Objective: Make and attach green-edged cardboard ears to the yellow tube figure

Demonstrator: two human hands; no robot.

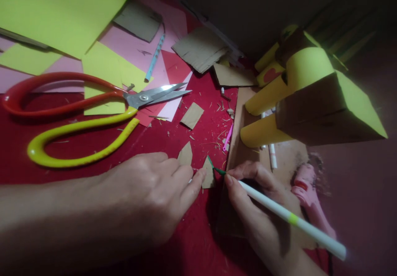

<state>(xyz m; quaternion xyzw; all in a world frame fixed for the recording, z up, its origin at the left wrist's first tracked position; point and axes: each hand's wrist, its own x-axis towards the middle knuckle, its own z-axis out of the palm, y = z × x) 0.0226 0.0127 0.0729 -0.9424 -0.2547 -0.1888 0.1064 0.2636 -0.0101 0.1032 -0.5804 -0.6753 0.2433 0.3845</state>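
My right hand [260, 205] is closed in a writing grip around a white felt-tip pen [273, 210] with a lime band and a green tip. The tip touches the right edge of a small pointed cardboard piece [208, 177], where a green line runs along the slanted side. My left hand [155, 193], fingers curled, presses a fingertip on the left side of that piece against the red surface. A second pointed cardboard piece [185, 155] pokes out beyond the left knuckles, partly hidden by them.
Open scissors [143, 98] with red and yellow handles lie at left beside yellow paper [62, 11]. A blue pencil [155, 57] and cardboard scraps [200, 48] lie farther back. At right stand a yellow paper-and-cardboard model [310, 110] and a pink glue gun [310, 197].
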